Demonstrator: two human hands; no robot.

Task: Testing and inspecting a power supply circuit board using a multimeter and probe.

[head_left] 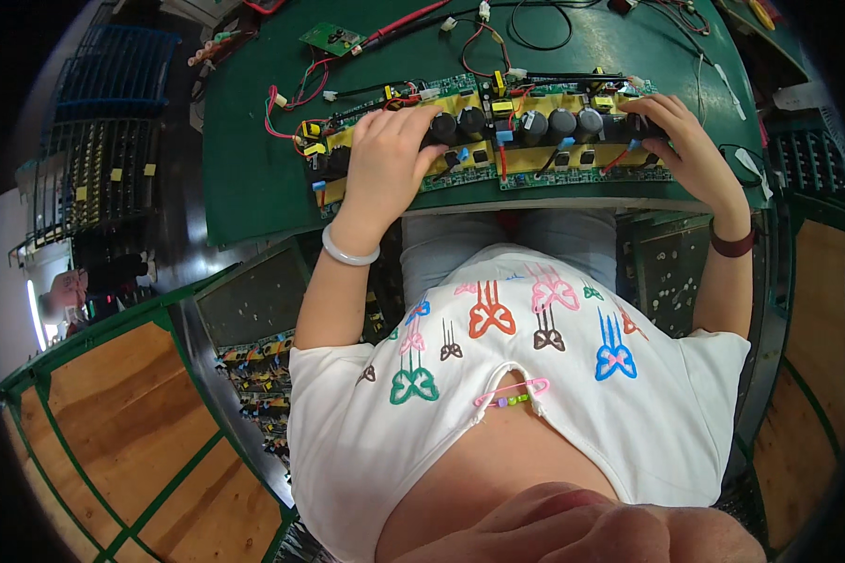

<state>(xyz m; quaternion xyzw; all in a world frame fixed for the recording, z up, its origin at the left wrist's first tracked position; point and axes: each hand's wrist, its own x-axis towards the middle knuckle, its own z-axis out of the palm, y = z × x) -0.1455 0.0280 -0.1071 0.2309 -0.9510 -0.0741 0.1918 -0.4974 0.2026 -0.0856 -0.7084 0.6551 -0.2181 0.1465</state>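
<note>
Two green circuit boards lie end to end near the table's front edge, crowded with black capacitors, yellow parts and short wires. Over the left circuit board [455, 178] curls my left hand [390, 155], its fingers and thumb bent round the parts on top and covering several of them. My right hand [681, 145] grips the outer end of the right circuit board [545, 174], with the thumb on the near side and the fingers on the far side. Grey-topped capacitors [561, 124] stand upright between my hands. What lies under both palms is hidden.
The boards rest on a green tabletop [253, 188]. Farther back are a small green board [331, 38], a red probe [404, 22] and loose cables [535, 42]. Racks holding more boards [258, 366] stand below to the left. A person [70, 291] is at the far left.
</note>
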